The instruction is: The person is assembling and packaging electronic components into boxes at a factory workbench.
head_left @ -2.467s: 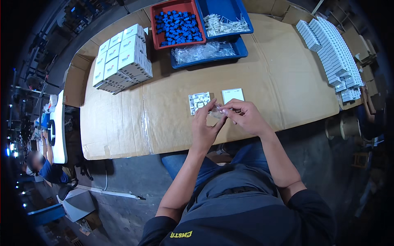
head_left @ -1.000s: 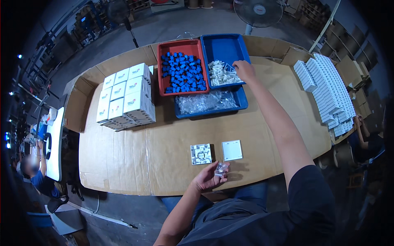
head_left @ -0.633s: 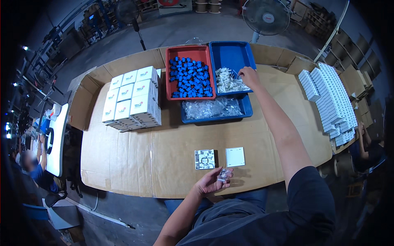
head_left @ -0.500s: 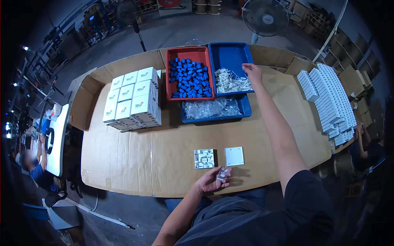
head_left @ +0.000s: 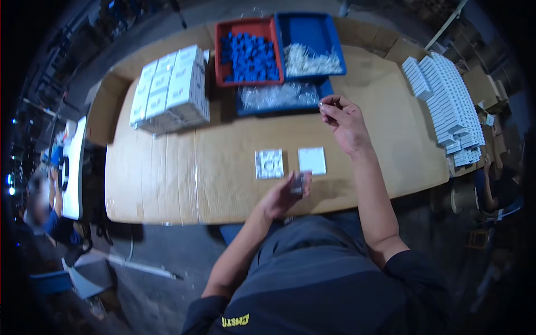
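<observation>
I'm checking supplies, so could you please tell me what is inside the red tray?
The red tray holds a heap of small blue pieces; whatever lies beneath them is hidden.

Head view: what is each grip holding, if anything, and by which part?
The left grip holds a small clear plastic packet; by which part is unclear. Whether the right grip pinches anything is too blurred to tell.
</observation>
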### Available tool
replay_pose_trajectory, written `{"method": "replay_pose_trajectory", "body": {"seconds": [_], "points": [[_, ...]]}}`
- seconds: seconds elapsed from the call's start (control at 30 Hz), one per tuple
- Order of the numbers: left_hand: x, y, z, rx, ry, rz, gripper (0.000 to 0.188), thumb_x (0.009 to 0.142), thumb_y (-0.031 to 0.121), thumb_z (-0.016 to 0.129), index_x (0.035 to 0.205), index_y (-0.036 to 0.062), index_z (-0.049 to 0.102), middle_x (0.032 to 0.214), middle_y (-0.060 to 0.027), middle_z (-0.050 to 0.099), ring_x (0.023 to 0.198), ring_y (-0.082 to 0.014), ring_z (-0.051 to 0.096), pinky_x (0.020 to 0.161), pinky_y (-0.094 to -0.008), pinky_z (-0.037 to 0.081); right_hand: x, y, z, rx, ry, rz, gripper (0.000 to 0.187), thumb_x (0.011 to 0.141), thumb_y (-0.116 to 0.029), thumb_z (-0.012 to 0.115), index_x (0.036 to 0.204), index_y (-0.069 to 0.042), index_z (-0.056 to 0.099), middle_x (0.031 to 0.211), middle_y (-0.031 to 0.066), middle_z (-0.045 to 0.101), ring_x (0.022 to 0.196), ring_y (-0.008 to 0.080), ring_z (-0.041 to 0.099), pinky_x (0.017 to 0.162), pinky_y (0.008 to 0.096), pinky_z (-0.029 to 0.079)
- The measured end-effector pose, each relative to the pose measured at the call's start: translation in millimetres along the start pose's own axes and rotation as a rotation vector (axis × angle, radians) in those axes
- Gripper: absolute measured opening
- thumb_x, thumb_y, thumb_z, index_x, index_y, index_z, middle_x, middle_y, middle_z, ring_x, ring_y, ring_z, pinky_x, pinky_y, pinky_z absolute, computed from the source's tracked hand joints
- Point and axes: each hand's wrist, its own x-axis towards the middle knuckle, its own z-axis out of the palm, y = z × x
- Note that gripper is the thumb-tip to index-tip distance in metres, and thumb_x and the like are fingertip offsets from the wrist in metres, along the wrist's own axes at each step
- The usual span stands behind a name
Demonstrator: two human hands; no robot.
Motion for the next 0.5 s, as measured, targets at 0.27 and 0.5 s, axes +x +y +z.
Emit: {"method": "replay_pose_trajectory", "body": {"seconds": [0.27,0.5], "points": [[-30.0,31.0,60.3,0.172,0.064,0.134,0.056,0.111,0.045,0.045,0.137,-0.0030,0.057,0.108,-0.0082,0.072,0.094,-0.0205,0.069,0.093,-0.0387,0.055,-91.1,42.5,-7.8,-0.414,-0.085,0.160,0.012,0.095,-0.003,0.072,0.107,0.000,0.073,0.089,0.0014,0.069,0.075,0.0067,0.059,0.066,0.0217,0.047],[-46.6,15.6,58.0,0.220,0.178,0.193,0.051,0.110,0.043,0.050,0.134,0.0008,0.062,0.117,-0.0114,0.073,0.101,-0.0214,0.069,0.092,-0.0357,0.056,-95.1,32.3,10.4,-0.488,-0.189,0.222,0.014,0.094,0.000,0.071,0.108,0.000,0.074,0.092,0.0012,0.069,0.077,0.0071,0.058,0.067,0.0226,0.046]]}}
